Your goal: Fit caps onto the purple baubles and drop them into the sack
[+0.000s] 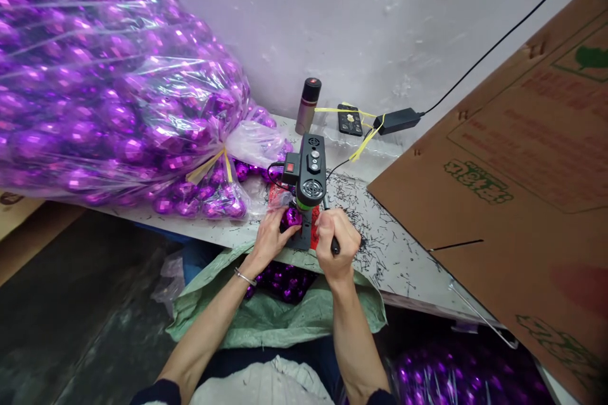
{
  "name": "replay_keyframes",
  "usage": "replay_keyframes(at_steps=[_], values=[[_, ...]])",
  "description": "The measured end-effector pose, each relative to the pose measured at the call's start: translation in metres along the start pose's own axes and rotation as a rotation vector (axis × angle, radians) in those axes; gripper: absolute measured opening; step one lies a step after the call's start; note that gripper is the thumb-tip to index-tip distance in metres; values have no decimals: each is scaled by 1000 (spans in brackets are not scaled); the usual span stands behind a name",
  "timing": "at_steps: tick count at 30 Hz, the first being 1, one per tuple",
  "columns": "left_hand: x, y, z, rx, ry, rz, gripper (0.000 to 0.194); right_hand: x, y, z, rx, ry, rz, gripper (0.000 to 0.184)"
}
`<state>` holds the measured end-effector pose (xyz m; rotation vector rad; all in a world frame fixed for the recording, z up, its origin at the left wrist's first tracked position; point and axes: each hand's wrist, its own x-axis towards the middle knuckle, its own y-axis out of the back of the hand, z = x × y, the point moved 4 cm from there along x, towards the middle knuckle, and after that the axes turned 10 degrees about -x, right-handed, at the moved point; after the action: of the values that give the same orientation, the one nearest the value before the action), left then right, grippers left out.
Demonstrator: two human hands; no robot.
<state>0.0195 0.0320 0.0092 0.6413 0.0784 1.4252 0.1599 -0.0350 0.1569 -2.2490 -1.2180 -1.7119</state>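
On the white table a small black bench drill-like machine (312,167) stands with a red switch on its side. My left hand (270,237) holds a shiny purple bauble (291,217) beneath the machine's head, fingers closed around its side. To the right, my right hand (338,241) is wrapped round the black-ended lever handle (335,245) of the machine. Just below the table edge, a green woven sack (213,303) hangs open, with several purple baubles (285,281) inside it. The tip of the machine is hidden behind its head.
A large clear bag of purple baubles (118,94) leans in from the left. Behind the machine stand a spray can (308,106) and a black power adapter (399,120). Thin black bits (380,246) litter the tabletop. A cardboard box (513,183) juts in from the right.
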Motion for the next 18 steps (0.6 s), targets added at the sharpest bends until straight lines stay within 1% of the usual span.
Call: replay_keyframes(at_steps=[2,5,9,13,18], values=[[0,-3,0,-4,-14,0,52,-1,0,0,-3,1,-10,26],[-2,-9,-2,-93,-17,-10,54,-4,0,0,-4,-3,-15,25],[-7,-15,-8,-194,18,4,57,-10,0,1,2,-13,-15,25],[-10,-16,-11,-213,40,6,59,-21,-2,2,-2,-4,-6,25],[-11,-18,-12,-202,25,18,58,-40,-12,8,5,-1,35,25]])
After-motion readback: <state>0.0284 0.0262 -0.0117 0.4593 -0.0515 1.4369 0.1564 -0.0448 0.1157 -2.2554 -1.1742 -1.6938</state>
